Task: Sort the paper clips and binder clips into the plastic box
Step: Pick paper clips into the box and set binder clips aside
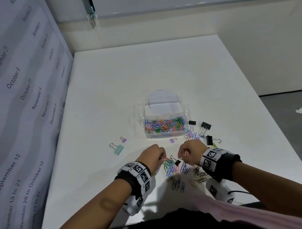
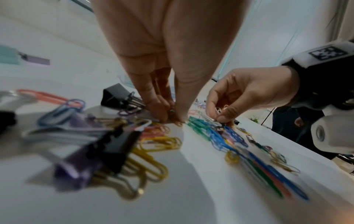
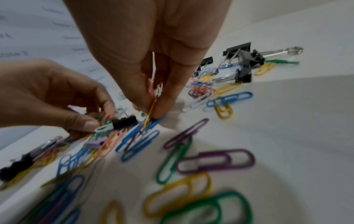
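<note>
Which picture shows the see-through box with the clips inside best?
The head view. There the plastic box sits whole on the white table, open, its near part filled with colourful paper clips. Both wrist views look low across the loose clips near the fingers, and I cannot make out the box in either.

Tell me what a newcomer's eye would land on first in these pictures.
Two hands, the left hand and right hand, pinch paper clips from a colourful heap on the white table. Behind them the clear plastic box already holds many clips, with black binder clips scattered to its right.
</note>
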`<state>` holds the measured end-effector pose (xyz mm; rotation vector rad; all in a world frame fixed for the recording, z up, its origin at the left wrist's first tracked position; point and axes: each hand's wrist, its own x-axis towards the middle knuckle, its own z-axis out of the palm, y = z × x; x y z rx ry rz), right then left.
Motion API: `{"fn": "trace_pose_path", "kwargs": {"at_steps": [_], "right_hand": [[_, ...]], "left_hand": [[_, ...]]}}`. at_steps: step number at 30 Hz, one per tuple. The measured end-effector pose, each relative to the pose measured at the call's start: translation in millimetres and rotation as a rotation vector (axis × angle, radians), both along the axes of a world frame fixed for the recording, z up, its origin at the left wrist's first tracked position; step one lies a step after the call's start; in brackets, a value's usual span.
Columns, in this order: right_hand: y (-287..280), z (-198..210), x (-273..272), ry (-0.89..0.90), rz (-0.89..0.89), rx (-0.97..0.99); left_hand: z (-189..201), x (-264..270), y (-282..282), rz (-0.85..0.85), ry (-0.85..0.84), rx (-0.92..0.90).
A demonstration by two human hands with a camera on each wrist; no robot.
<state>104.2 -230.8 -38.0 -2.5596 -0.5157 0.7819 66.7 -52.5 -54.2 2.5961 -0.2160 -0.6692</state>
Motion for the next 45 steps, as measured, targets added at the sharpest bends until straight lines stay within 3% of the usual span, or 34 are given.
{"fn": "trace_pose_path", "kwargs": {"at_steps": [6,12,19,23,28,33,39,45], "right_hand": [[-7,8,12,-0.028,-0.097,0.028],[-8,2,6,0.069,0.168,-0.109],[1,-3,-2,0.074,0.240,-0.110],[-1,2,3,0.060,0.189,-0.100],[-1,13,9,0.004,0.001,-0.053],[3,29,26,0.004,-0.019,-0.036],[20,51,51,-0.079,-0.170,0.132],[26,49,61,-0.120,-0.212,0.177]], "left_hand": [[3,6,15,0.033,0.017,0.019],[7,7,23,0.028,0.019,0.016],[8,-2,10,-0.036,0.068,0.012],[4,-13,-1,-0.095,0.028,0.115],[0,-8,-3,-0.071,0.015,0.063],[2,0,-2,-0.049,0.034,0.057],[1,3,-2,-0.031,0.031,0.092],[1,4,-1,-0.024,0.038,0.116]]}}
